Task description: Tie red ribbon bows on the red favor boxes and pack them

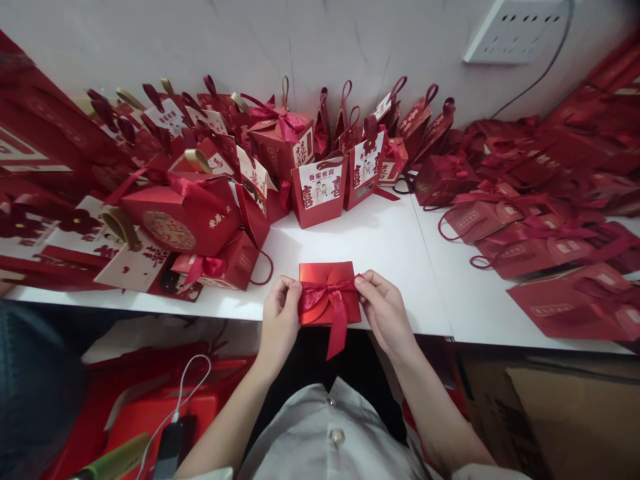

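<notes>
A small red gift box (311, 312) lies at the front edge of the white table, a dark red satin ribbon (338, 323) tied across it in a bow. One ribbon tail hangs down over the box's near side. My left hand (281, 313) is closed at the box's left side, thumb on top, where the ribbon's left end meets it; whether it grips ribbon, box or both is hard to tell. On the other side, my right hand (387, 313) pinches the ribbon's right loop between thumb and fingers, close to the box's right edge.
Many red gift boxes (317, 193) with ribbon handles crowd the left and back of the white table (360, 240). More bow-tied boxes (575, 300) are piled right. A power strip (515, 33) hangs on the wall. A phone (173, 443) with a cable lies on a red stool (210, 400).
</notes>
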Available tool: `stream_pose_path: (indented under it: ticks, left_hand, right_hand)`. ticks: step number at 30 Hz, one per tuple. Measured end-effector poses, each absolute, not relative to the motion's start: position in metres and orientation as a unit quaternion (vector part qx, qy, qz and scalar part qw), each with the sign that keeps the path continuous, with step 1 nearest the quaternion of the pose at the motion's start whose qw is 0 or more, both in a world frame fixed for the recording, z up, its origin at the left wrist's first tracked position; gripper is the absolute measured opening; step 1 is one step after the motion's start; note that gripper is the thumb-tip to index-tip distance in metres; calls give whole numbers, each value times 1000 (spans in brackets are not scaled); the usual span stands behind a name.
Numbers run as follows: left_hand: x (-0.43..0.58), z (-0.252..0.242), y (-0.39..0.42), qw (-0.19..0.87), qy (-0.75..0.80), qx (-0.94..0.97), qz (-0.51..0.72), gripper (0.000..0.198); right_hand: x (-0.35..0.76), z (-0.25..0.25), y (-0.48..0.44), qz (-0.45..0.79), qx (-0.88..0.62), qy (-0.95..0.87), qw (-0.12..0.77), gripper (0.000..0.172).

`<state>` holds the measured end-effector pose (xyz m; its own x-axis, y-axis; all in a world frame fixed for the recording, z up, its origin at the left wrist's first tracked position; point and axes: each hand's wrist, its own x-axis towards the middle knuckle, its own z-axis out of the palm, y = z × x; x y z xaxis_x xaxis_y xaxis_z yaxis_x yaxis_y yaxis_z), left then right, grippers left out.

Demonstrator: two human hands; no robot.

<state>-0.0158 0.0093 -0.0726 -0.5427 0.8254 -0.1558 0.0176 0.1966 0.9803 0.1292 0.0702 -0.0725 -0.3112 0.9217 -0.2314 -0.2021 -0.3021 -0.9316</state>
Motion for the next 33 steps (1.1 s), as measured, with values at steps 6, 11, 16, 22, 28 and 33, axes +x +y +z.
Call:
stream_pose_path:
  ticks: [6,11,16,22,28,33]
  left_hand:
    - [-9,-70,10,308,708,355,528,24]
    - [-11,-70,10,308,717,364,509,24]
    - [-10,-69,7,291,728,368,499,24]
    - [-24,-64,8,373,709,371,469,23]
    - [-47,-60,17,398,662,392,499,34]
    - [-46,-55,30,459,611,493,417,47]
  right_hand:
    - [129,-76,67,708,-427,-355,436,32]
    - [130,-75,65,729,-427,-305,440,33]
    - [127,-78,64,743,-422,-270,443,35]
    - [143,-81,78,719,-440,-365,395,30]
    - [159,-57,54,281,-419,-711,490,26]
    - [128,-51,26,72,-282,-889,353,27]
